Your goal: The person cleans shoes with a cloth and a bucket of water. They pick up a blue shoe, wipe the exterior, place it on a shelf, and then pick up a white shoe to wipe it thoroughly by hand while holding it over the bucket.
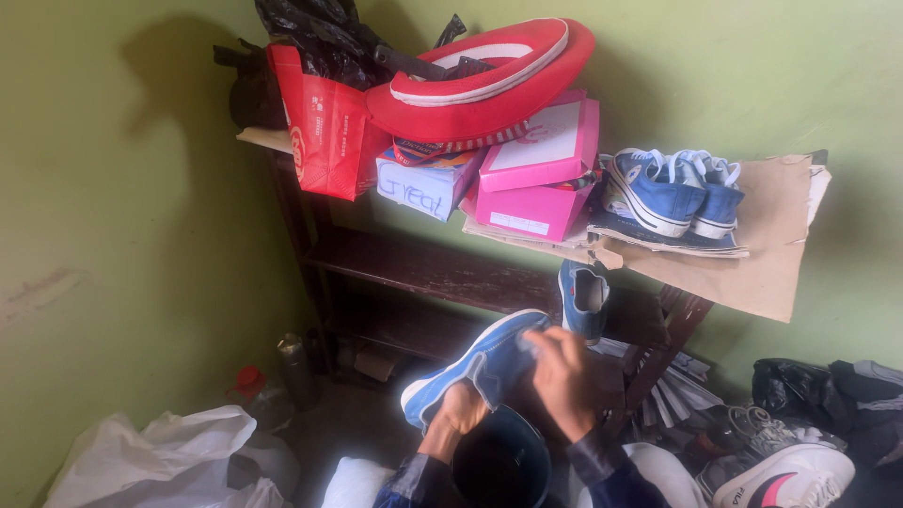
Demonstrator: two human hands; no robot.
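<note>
The left hand [463, 410] gripped the blue shoe [480, 367] from below while the right hand [562, 374] pressed a cloth [529, 346] on it; firm support suited wiping.

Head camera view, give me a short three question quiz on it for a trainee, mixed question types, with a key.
1. True or false: the left hand is tucked inside the blue canvas shoe with a white sole.
2. What does the right hand press against? A) a pink cardboard box B) that blue shoe's upper C) the red shopping bag
3. Fill in: a pair of blue sneakers with white laces sits on brown ____ on the dark wooden shelf.

Key
1. True
2. B
3. cardboard
</note>
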